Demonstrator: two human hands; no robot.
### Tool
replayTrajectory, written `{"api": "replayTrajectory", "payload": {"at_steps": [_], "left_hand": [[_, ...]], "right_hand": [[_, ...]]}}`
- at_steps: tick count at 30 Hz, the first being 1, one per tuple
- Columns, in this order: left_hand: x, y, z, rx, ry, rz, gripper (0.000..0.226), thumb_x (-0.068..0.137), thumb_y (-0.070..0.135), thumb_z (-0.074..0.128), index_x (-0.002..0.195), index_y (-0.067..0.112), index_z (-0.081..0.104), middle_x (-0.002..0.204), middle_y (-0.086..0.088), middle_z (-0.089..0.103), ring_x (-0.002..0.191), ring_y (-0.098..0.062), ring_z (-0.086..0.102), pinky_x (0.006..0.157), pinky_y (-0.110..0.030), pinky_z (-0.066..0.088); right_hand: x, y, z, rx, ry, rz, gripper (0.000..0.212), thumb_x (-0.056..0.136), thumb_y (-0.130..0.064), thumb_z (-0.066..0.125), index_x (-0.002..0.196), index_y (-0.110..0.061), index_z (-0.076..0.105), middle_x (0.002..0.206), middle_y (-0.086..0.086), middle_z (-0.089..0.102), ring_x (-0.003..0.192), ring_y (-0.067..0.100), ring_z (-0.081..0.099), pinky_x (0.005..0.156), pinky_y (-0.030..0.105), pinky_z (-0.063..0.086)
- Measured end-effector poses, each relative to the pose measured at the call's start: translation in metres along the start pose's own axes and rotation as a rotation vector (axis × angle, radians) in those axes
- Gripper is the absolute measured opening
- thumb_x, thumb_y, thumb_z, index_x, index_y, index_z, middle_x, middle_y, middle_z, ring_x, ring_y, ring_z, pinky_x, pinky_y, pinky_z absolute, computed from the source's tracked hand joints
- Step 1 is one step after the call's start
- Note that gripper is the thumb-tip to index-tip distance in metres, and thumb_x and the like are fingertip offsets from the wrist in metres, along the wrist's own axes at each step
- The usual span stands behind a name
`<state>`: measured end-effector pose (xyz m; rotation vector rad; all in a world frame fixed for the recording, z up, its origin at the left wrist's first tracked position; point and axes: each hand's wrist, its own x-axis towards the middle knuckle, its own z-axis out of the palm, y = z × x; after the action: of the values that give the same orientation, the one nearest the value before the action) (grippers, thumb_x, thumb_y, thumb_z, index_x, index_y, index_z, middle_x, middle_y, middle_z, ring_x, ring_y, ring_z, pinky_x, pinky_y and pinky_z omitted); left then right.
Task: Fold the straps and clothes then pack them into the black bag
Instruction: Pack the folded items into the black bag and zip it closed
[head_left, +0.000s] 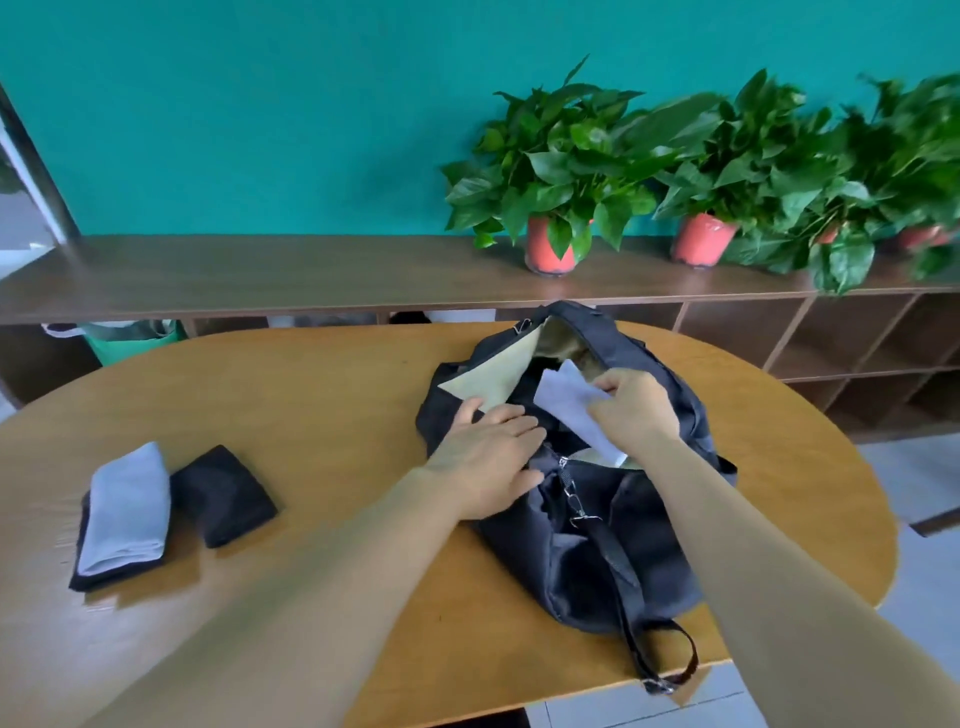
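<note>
Holding a pale folded cloth (563, 397) at the open mouth of the black bag (571, 561) on the worktop (322, 405).
We see the right hand (636, 410) reaching over the bag, its fingers (610, 385) curled round the cloth's upper edge. The cloth is tilted and sits partly inside the opening. The left hand (485, 457) lies flat on the bag's left rim and holds nothing, its fingers (519, 422) straight and slightly spread, thumb out toward the beige lining flap (488, 382). Both bare forearms come in from the lower edge. Well apart on the left, 1 grey folded cloth (127, 506) rests on a black folded cloth (83, 574), with 1 more black folded piece (223, 493) just beside them. The bag's strap (660, 654) loops at the worktop's near edge. The right wrist hides the pale cloth's lower end, and we cannot make out what else is in the bag.
</note>
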<state>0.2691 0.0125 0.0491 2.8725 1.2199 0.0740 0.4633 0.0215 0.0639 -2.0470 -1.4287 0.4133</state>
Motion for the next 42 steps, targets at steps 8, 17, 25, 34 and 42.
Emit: {"api": "replayTrajectory", "payload": {"at_steps": [8, 17, 25, 34, 42], "left_hand": [[0.03, 0.009, 0.019, 0.054, -0.201, -0.067, 0.03, 0.091, 0.044, 0.039, 0.102, 0.016, 0.047, 0.109, 0.003, 0.054, 0.127, -0.02, 0.032, 0.113, -0.053, 0.002], [0.013, 0.01, 0.024, -0.136, -0.04, 0.055, 0.029, 0.09, 0.007, 0.045, 0.105, 0.023, 0.065, 0.072, 0.008, 0.041, 0.109, -0.008, 0.033, 0.114, -0.043, -0.011], [-0.007, 0.01, 0.026, -0.188, 0.06, 0.164, 0.033, 0.091, 0.014, 0.05, 0.109, 0.035, 0.068, 0.093, 0.012, 0.064, 0.105, -0.022, 0.04, 0.097, -0.03, 0.011], [-0.019, 0.001, 0.029, -0.141, 0.053, 0.126, 0.014, 0.094, 0.028, 0.05, 0.091, 0.027, 0.063, 0.079, 0.011, 0.059, 0.099, -0.009, 0.035, 0.096, -0.033, 0.013], [-0.016, 0.003, 0.03, -0.055, -0.045, 0.025, 0.006, 0.088, 0.031, 0.049, 0.086, 0.027, 0.053, 0.087, 0.012, 0.053, 0.101, -0.012, 0.042, 0.108, -0.044, 0.009]], "right_hand": [[0.026, 0.014, 0.008, -0.173, -0.236, -0.108, 0.026, 0.081, -0.004, 0.047, 0.091, -0.017, 0.068, 0.087, 0.001, 0.066, 0.077, 0.024, 0.057, 0.055, 0.025, 0.038], [0.031, 0.014, 0.008, -0.249, -0.347, -0.151, 0.02, 0.079, -0.004, 0.045, 0.086, -0.002, 0.063, 0.073, 0.004, 0.049, 0.067, 0.02, 0.04, 0.058, 0.029, 0.031], [0.014, 0.0, 0.024, -0.218, -0.531, -0.243, 0.025, 0.081, -0.004, 0.045, 0.084, -0.015, 0.067, 0.089, 0.005, 0.066, 0.082, 0.023, 0.057, 0.066, 0.03, 0.043], [-0.002, 0.008, 0.033, -0.371, -0.645, -0.131, 0.011, 0.076, -0.007, 0.058, 0.084, -0.005, 0.065, 0.069, 0.007, 0.046, 0.064, 0.019, 0.038, 0.058, 0.03, 0.035], [-0.027, -0.008, 0.021, -0.852, -0.256, -0.363, 0.006, 0.086, -0.019, 0.054, 0.09, -0.015, 0.057, 0.093, 0.003, 0.057, 0.079, 0.025, 0.057, 0.061, 0.028, 0.037]]}}
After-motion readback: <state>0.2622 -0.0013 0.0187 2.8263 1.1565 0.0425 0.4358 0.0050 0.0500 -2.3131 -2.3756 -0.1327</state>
